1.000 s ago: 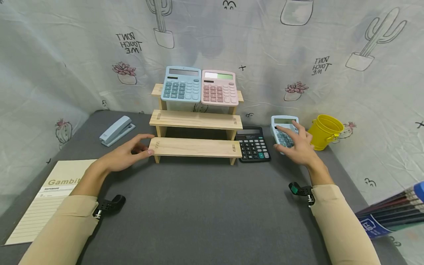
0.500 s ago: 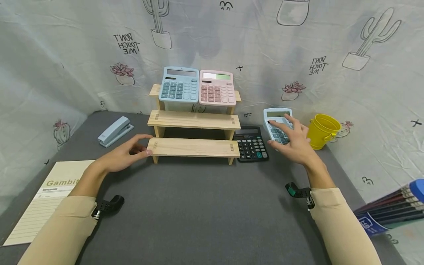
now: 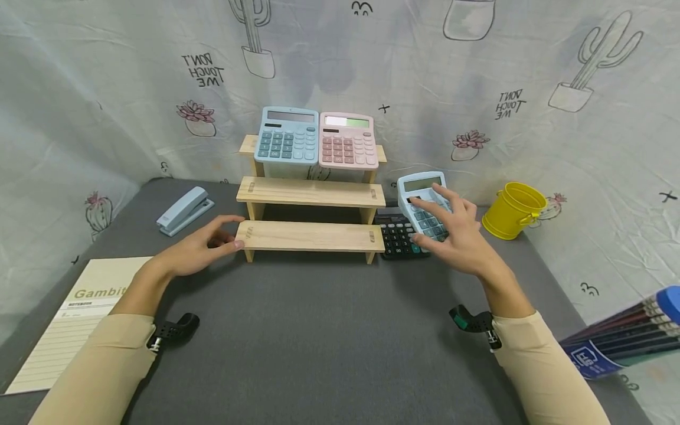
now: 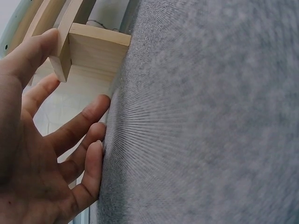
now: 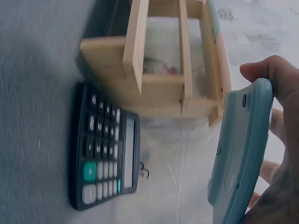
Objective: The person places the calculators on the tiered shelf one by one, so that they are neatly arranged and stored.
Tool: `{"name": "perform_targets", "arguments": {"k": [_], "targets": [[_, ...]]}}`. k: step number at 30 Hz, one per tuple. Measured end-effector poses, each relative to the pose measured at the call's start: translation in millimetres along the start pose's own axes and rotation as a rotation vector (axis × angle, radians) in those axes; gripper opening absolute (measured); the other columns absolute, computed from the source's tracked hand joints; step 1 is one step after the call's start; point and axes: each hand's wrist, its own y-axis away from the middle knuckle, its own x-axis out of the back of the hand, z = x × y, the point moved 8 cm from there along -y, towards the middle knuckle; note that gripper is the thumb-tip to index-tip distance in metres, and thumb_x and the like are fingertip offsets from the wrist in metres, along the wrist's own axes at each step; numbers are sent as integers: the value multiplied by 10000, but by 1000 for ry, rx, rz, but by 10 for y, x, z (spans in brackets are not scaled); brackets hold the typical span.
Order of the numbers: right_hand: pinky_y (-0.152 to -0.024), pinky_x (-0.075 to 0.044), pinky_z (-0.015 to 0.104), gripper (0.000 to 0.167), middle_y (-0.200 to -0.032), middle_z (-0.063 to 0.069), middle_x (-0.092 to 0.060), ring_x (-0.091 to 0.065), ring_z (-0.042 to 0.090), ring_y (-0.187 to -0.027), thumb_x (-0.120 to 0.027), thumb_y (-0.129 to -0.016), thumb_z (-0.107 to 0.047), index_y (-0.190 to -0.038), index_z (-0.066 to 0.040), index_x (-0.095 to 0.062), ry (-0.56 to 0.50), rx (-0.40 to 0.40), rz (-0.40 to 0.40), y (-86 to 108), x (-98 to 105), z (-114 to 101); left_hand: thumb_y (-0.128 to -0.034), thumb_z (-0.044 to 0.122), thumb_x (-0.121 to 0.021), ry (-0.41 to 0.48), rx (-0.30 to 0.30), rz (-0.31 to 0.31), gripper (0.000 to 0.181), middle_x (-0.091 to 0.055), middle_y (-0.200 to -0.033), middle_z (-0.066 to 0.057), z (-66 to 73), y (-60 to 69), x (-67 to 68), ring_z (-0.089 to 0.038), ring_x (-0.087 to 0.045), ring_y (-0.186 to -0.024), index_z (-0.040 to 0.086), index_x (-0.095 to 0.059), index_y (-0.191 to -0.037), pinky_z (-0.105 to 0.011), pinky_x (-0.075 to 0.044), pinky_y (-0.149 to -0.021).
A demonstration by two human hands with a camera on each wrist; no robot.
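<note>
My right hand (image 3: 462, 239) grips a light blue calculator (image 3: 427, 206), lifted above the table and partly in front of a black calculator (image 3: 393, 236). In the right wrist view the blue calculator (image 5: 243, 149) is seen from its underside and edge, apart from the black calculator (image 5: 105, 149) lying on the table. My left hand (image 3: 196, 248) holds the left end of the bottom board of a three-step wooden shelf (image 3: 310, 236). Thumb and index finger sit on either side of that board end, while the other fingertips (image 4: 98, 105) reach down by the tabletop.
On the shelf's top step stand a blue calculator (image 3: 287, 136) and a pink calculator (image 3: 347, 141). A blue stapler (image 3: 186, 209) and a notebook (image 3: 79, 319) lie at left. A yellow bucket (image 3: 512, 211) stands at right, with a tub of pencils (image 3: 621, 339) nearer.
My right hand has raised the light blue calculator off the table and carried it left, over the black one. The left hand stays at the shelf end.
</note>
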Motion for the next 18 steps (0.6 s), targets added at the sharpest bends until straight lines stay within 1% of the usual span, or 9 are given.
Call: {"name": "perform_targets", "arguments": {"k": [4, 10, 13, 18], "targets": [[-925, -145, 840, 638, -1708, 76, -122, -49, 514, -1446, -730, -940, -335, -1531, -320, -492, -32, 10, -37, -23, -78, -86, -1039, 527, -553, -6, -1, 2, 674, -542, -1398, -244, 6, 7, 3, -422, -537, -1279, 278, -265, -1596, -599, -450, -953], [-914, -189, 727, 622, -1706, 55, -134, -65, 483, -1428, -734, -938, -352, -1518, -336, -508, -38, 41, -60, -67, -178, -217, -1037, 528, -556, -8, -2, 4, 685, -542, -1400, -240, 18, 5, 9, -416, -537, -1279, 268, -262, -1599, -606, -447, -961], [-916, -203, 695, 615, -1702, 43, -151, -82, 463, -1431, -734, -934, -369, -1509, -357, -516, -39, 54, -75, -91, -245, -277, -1037, 525, -560, -7, -5, 6, 684, -547, -1394, -235, 18, -1, 11, -409, -541, -1275, 267, -266, -1598, -597, -447, -961], [-935, -216, 696, 605, -1692, 35, -187, -117, 449, -1432, -737, -925, -388, -1494, -370, -531, -40, 91, -94, -123, -346, -395, -1042, 507, -560, -3, -18, 4, 681, -547, -1390, -241, 17, 2, 10, -413, -542, -1272, 245, -266, -1598, -592, -451, -953]]}}
